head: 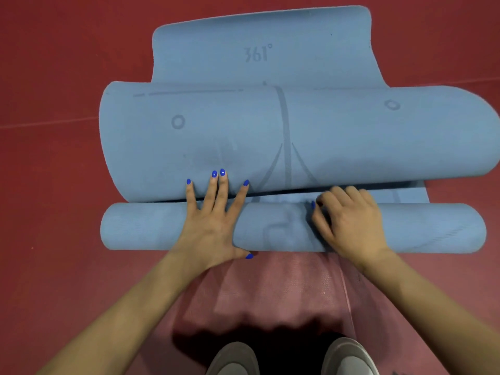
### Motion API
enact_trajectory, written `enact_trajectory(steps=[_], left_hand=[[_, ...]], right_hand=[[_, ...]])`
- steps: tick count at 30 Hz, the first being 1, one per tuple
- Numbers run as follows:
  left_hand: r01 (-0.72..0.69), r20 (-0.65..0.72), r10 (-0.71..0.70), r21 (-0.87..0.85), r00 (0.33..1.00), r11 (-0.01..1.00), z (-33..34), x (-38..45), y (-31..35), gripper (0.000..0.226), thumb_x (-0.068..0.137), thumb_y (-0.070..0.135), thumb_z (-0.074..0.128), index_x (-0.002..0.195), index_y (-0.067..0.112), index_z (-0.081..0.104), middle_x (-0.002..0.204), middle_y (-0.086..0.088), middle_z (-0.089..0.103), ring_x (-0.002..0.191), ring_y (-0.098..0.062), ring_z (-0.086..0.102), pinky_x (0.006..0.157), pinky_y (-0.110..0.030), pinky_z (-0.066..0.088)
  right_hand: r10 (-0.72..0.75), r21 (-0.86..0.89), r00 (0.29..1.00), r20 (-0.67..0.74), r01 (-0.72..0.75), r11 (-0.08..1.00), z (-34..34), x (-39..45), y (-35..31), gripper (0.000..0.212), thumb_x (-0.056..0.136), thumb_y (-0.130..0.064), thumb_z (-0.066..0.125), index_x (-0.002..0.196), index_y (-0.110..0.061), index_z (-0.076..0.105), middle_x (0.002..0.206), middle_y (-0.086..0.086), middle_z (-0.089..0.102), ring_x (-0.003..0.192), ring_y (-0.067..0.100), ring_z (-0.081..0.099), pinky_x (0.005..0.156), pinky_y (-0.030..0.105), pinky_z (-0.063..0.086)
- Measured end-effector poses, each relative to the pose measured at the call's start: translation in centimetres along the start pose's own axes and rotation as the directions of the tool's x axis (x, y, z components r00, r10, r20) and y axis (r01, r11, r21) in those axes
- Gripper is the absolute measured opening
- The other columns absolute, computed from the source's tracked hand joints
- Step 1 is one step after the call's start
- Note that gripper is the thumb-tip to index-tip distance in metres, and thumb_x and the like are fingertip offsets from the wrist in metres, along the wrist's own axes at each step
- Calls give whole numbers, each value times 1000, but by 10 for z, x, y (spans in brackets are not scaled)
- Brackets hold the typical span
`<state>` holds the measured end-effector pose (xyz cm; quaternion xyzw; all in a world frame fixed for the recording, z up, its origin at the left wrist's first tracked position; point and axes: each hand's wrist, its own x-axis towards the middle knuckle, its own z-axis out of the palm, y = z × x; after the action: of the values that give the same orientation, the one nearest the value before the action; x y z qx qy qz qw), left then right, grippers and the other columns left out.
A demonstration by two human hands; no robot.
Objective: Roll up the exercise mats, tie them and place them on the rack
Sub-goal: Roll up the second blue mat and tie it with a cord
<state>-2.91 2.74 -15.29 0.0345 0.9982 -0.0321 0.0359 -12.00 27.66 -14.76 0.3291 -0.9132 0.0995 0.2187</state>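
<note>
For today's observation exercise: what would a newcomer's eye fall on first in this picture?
The blue mat fills the centre, bulging in a big hump behind a tight roll nearest the person. The left hand lies flat across that roll, blue nails showing, while the right hand curls over it. The red floor surrounds everything.

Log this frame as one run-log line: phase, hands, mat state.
phase: rolling | left hand: flat on blue mat roll | right hand: curled on roll | mat: partly rolled, untied | rack: not visible

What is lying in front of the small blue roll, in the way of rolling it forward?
The mat's own big raised fold lies directly ahead of the small roll, nearly touching it. The left hand reaches across onto the fold; the right hand rests on the roll. No rack is visible.
</note>
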Motion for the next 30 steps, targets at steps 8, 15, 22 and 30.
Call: enact_trajectory(steps=[8,15,22,30], left_hand=[[-21,53,24,-44,998,999,5,4,1,109,39,82,63,122,12,58,151,-29,24,143,-35,19,102,-75,21],[-29,32,31,-66,999,997,9,6,0,101,44,82,52,117,14,59,152,-28,22,144,-34,16,103,-74,18],[-31,30,32,-58,999,998,11,0,2,102,48,80,54,125,13,54,154,-26,17,145,-35,13,106,-73,13],[-25,-29,24,-30,999,999,10,-8,7,116,48,79,67,141,20,34,155,-28,10,145,-38,9,109,-69,9]], right_hand=[[-98,43,994,-40,100,994,14,-13,5,26,88,-23,53,65,-11,49,66,9,46,61,27,38,59,39,29],[-67,67,998,-16,68,995,15,-13,6,21,85,-26,52,70,-13,47,68,9,47,63,26,36,61,37,26],[84,39,992,91,-88,995,10,-16,0,36,84,-37,45,93,-9,65,91,11,58,81,25,41,81,41,33],[136,44,886,444,-173,984,0,-15,-5,60,88,-56,31,118,-16,64,113,2,66,104,25,60,104,47,34]])
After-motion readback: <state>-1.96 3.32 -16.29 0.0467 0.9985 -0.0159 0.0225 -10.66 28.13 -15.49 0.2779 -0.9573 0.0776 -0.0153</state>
